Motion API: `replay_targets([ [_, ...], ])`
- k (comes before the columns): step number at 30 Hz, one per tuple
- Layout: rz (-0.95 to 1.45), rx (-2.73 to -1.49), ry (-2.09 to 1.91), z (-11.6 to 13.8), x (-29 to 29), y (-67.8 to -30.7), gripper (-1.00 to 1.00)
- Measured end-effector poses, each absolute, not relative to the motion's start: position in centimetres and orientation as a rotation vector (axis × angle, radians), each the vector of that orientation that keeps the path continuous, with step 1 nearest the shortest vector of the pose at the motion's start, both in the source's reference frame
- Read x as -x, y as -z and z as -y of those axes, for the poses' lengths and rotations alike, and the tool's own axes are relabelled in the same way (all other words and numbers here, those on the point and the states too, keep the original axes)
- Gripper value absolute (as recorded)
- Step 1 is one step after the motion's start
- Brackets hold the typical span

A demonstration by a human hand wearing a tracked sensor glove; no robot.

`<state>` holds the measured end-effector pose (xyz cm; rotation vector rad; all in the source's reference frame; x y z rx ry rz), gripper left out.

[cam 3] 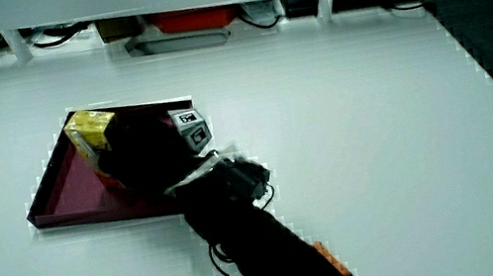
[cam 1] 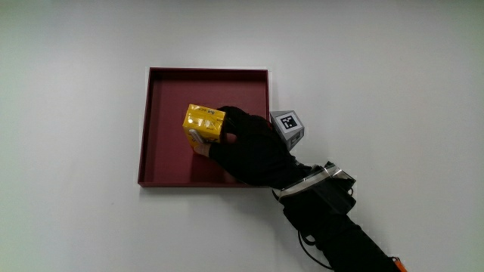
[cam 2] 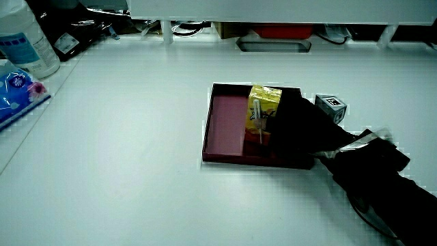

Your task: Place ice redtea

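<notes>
While hand (cam 1: 249,143) grips boxy yellow carton (cam 1: 204,125), square maroon tray (cam 1: 162,162) underneath.

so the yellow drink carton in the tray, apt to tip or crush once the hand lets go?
The carton is box-shaped with flat faces, so it probably won't roll. In a side view it stands taller than it is wide, so a nudge might tip it. The hand grips it over the tray; a paper carton likely dents under a hard squeeze.

Carton (cam 1: 203,123): glossy yellow printed card, slight sheen; tray (cam 1: 162,143): smooth matt maroon, plastic-looking; glove on hand (cam 1: 253,147): black matt cloth; worktop (cam 1: 76,151): smooth matt white; cube (cam 1: 288,125): matt printed pattern.
</notes>
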<state>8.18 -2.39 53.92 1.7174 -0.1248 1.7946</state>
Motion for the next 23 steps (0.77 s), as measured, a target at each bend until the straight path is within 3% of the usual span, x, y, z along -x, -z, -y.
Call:
replay_targets([
  [10, 0.251, -1.738, -1.659, 2.0, -10.7, -48.9, -1.00],
  [19, 0.194, -1.789, -1.524, 0.9, -15.1, -44.3, -1.00],
  [23, 0.291, -1.811, -1.526, 0.5, -17.1, -43.2, -1.00],
])
